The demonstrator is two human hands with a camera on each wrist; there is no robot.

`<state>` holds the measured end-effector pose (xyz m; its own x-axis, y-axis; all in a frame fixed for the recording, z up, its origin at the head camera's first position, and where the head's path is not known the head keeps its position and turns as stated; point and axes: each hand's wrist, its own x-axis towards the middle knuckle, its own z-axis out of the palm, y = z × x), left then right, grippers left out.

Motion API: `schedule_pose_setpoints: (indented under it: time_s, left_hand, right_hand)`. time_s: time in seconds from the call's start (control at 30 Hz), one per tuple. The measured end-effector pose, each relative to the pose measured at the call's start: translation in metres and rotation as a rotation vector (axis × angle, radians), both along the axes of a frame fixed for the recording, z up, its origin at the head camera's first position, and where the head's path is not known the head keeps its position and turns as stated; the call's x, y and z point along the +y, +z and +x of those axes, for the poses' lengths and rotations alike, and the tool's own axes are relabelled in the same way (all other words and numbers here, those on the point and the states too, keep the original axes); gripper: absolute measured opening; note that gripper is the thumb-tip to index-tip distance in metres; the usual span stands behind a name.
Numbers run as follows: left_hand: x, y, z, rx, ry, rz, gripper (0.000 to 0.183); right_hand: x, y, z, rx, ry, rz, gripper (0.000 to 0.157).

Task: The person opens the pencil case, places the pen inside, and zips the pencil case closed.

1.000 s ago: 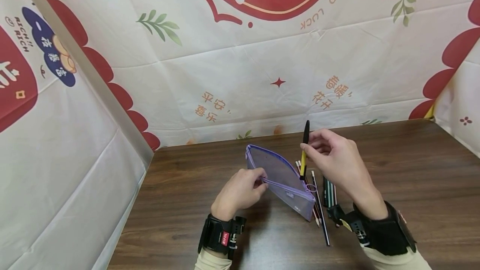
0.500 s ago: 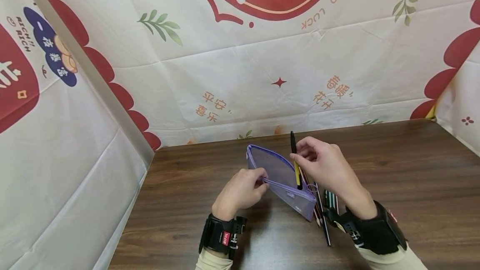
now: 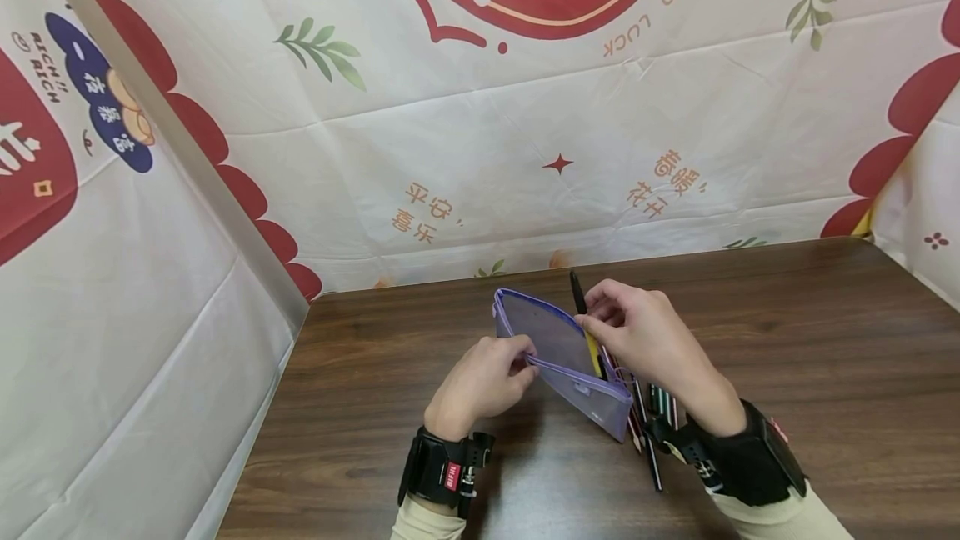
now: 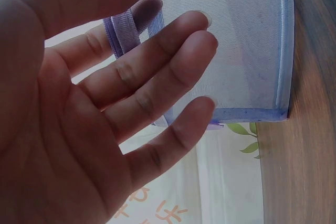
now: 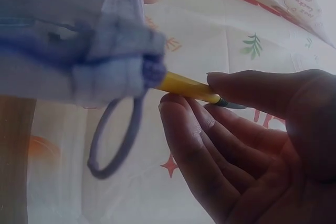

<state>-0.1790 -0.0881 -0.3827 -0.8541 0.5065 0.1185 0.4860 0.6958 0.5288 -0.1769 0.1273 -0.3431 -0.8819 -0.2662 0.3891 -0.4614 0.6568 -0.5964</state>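
Observation:
A purple mesh zipper pouch (image 3: 588, 398) stands on the table with its mouth spread. My left hand (image 3: 483, 382) pinches the near zippered edge between thumb and index finger; in the left wrist view the index fingertip lies behind the zipper tape (image 4: 126, 30) while the other fingers reach along the mesh. With thumb and fingertips my right hand (image 3: 637, 327) holds a yellow pen with a black end (image 3: 578, 292), tilted, its lower end inside the pouch mouth. The right wrist view shows the pen's yellow barrel (image 5: 184, 86) coming out beside the pouch's purple loop (image 5: 113, 140).
Several pencils (image 3: 636, 432) lie on the wooden table (image 3: 360, 407) right of the pouch, one dark and long (image 3: 651, 457). Green-striped pencils (image 3: 662, 401) lie partly hidden beneath the right wrist. A printed white cloth (image 3: 480, 132) hangs behind the table's back edge.
My right hand has moved left and slightly down, taking the pen from above the pouch's right end into its mouth. The left hand and the pouch have stayed in place.

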Motion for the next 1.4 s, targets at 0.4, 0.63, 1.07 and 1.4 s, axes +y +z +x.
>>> schedule_pose_setpoints:
  time_s: [0.4,0.63,1.07,1.4]
  left_hand:
    - [0.0000,0.0010,-0.0002,-0.004,-0.007,0.002,0.007]
    - [-0.0002,0.0004,-0.0004,-0.015,-0.003,0.004,0.006]
    - [-0.0003,-0.0001,0.0000,-0.011,-0.002,0.003,0.005]
    - [-0.0006,-0.0002,0.0002,-0.028,0.000,0.006,0.005]
  right_hand:
    - [-0.0009,-0.0024,-0.0013,-0.018,0.022,0.046,0.011]
    - [-0.0019,-0.0031,-0.0023,-0.031,0.032,0.077,0.010]
    - [-0.0012,-0.0052,-0.0006,-0.108,0.069,0.141,0.011]
    - [-0.0008,-0.0049,-0.0014,-0.114,0.068,0.149,0.011]
